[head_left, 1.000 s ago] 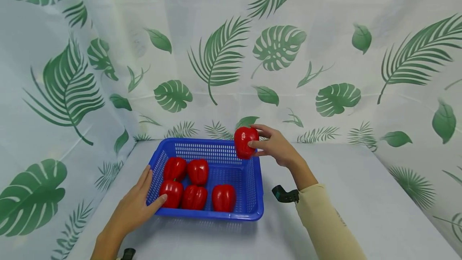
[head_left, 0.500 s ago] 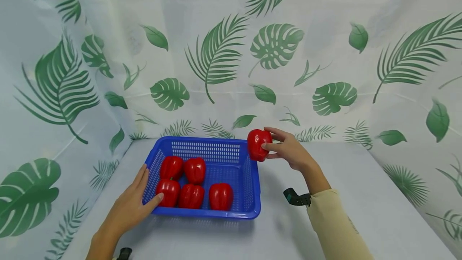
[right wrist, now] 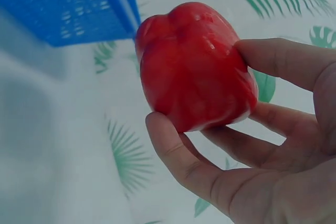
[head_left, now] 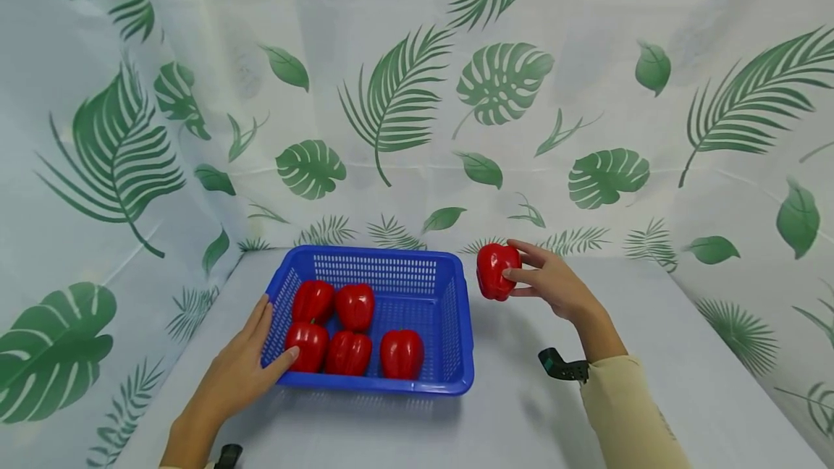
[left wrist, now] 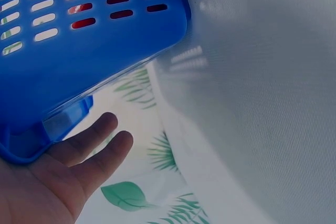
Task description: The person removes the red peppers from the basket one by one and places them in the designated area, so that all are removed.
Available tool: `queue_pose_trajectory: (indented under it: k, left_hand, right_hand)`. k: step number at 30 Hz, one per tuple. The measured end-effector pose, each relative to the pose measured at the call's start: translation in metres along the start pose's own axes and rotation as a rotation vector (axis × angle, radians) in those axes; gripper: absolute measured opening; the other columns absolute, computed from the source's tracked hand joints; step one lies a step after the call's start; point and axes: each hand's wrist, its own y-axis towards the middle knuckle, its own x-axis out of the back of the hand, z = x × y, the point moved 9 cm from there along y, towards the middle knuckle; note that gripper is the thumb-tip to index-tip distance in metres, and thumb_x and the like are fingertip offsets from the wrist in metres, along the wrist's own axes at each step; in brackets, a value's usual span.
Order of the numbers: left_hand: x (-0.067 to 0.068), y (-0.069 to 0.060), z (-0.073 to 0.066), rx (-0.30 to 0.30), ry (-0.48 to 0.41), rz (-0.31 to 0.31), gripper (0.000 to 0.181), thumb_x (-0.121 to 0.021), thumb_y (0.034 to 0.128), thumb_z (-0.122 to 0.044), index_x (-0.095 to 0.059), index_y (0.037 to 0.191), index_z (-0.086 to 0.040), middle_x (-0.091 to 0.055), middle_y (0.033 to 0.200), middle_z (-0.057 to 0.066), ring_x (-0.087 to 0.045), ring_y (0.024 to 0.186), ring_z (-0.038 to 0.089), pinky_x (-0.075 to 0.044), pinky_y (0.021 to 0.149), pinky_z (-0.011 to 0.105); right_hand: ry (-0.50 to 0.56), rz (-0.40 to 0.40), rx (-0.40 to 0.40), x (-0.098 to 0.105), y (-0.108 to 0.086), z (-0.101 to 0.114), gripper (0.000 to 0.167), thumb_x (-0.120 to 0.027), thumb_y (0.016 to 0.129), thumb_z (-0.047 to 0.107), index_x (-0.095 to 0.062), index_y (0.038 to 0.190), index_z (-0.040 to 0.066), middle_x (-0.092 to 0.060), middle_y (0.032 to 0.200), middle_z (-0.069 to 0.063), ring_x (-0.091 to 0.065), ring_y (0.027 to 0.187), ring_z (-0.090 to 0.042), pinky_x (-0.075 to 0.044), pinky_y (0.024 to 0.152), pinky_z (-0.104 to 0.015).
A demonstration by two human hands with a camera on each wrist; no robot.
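Observation:
A red bell pepper (head_left: 498,271) is held by my right hand (head_left: 554,284), just outside the basket's right side and above the table. In the right wrist view, thumb and fingertips of that hand (right wrist: 283,145) pinch the pepper (right wrist: 197,69). Several red peppers (head_left: 402,355) lie in the blue basket (head_left: 374,383), mostly in its left half. My left hand (head_left: 234,375) rests on the basket's left rim, thumb over the front left corner; in the left wrist view two extended fingers of this hand (left wrist: 79,166) show beside the basket (left wrist: 121,40).
The white table (head_left: 651,324) extends to the right of the basket and in front of it. A white cloth with green leaf prints (head_left: 417,208) hangs behind the table and along both sides. A black strap device (head_left: 563,366) is on the right wrist.
My right hand has carried the pepper rightward and slightly down, from above the basket's back right corner to outside its right side. The left hand has stayed on the rim.

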Motion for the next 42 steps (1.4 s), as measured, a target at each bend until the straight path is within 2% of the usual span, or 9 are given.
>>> queue_pose_trajectory:
  k: [6,15,26,42]
  left_hand:
    - [0.002,0.0,0.001,-0.014,-0.007,-0.013,0.108,-0.06,0.1009,-0.064,-0.014,0.167,0.007,-0.009,0.176,0.026,-0.024,0.154,0.057,-0.037,0.11,0.077]
    - [-0.001,0.0,-0.002,-0.039,-0.014,-0.022,0.106,-0.06,0.1014,-0.063,-0.016,0.167,0.007,-0.01,0.176,0.026,-0.026,0.154,0.056,-0.038,0.111,0.076]
    - [0.0,0.0,-0.001,-0.041,-0.016,-0.035,0.106,-0.06,0.1013,-0.062,-0.015,0.168,0.007,-0.01,0.176,0.026,-0.027,0.153,0.056,-0.038,0.11,0.075]
    - [0.001,-0.001,-0.001,-0.037,-0.027,-0.033,0.104,-0.06,0.102,-0.061,-0.015,0.168,0.007,-0.009,0.176,0.025,-0.026,0.154,0.056,-0.036,0.112,0.075]
  right_hand:
    - [0.002,0.025,-0.017,-0.002,0.0,-0.017,0.082,-0.073,0.1,0.009,-0.029,0.168,0.0,-0.035,0.162,-0.036,-0.049,0.138,-0.057,-0.065,0.088,-0.044]
    - [0.003,0.063,-0.07,-0.013,0.002,-0.052,0.079,-0.071,0.101,0.009,-0.028,0.168,-0.001,-0.031,0.163,-0.037,-0.047,0.14,-0.058,-0.059,0.096,-0.058]
    - [-0.011,0.088,-0.112,-0.021,0.008,-0.082,0.077,-0.069,0.102,0.009,-0.029,0.167,-0.002,-0.029,0.165,-0.037,-0.045,0.142,-0.057,-0.062,0.094,-0.05]
    - [-0.054,0.087,-0.13,-0.031,0.008,-0.089,0.079,-0.066,0.1,0.005,-0.027,0.168,0.001,-0.031,0.164,-0.037,-0.054,0.131,-0.05,-0.063,0.093,-0.046]
